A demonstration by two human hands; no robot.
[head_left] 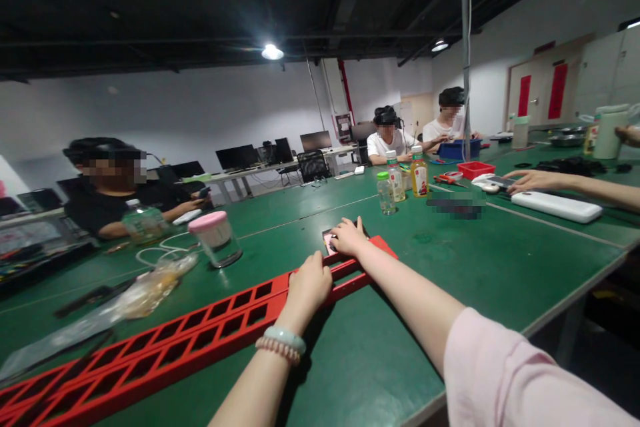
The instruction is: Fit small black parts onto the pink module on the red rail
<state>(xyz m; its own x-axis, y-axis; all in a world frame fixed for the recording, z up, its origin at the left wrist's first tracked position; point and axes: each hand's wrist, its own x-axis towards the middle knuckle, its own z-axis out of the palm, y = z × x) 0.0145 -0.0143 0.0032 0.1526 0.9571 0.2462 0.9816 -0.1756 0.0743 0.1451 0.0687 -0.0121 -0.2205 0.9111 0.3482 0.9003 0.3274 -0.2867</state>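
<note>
A long red perforated metal rail (200, 330) lies slantwise across the green table (475, 267). My left hand (309, 283) rests on the rail near its far end, fingers curled over its edge. My right hand (347, 237) lies a little farther out at the rail's tip, fingers bent down onto a small pink-edged phone (329, 240) that is mostly hidden beneath it. A bead bracelet and a pale bangle circle my left wrist.
A pink-lidded clear jar (216, 239), a plastic bag (145, 290) and a white cable lie at left. Bottles (395, 180) and a red tray (475, 169) stand mid-table. A white case (555, 205) sits by another person's hand (535, 180). Other people sit around the table.
</note>
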